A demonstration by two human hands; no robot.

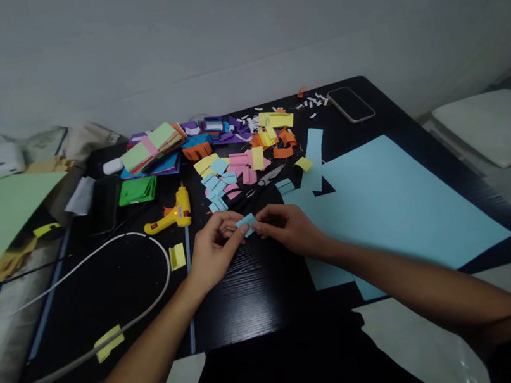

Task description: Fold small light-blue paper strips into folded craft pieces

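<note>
Clerk: Item in hand?

Keeper: Blue paper piece (247,223), small, 1 off. Located between the 2 hands, over the black bench (248,308).

Clerk: State of the fingers?

Keeper: Left hand (211,249): thumb and fingers narrow, pinching the piece's left side. Right hand (292,227): fingertips narrow, gripping its right edge.

Clerk: Items to the left?

Keeper: Glue gun (175,213), yellow, 1 off, lying on its side. Folded green papers (137,190), 1 stack, behind it. White cable (168,261), looped, running across the lower yellow slip (111,349).

Clerk: Beyond the hands?

Keeper: Scissors (270,178), blades apart, beside the heap of pink pieces (242,164). Orange pieces (284,149), curled, several, farther back.

Clerk: To the right?

Keeper: Large blue sheet (383,211), 1 notch cut near its left corner, partly beneath the right forearm. Phone (352,104), dark screen, 1 off, at the far edge.
</note>
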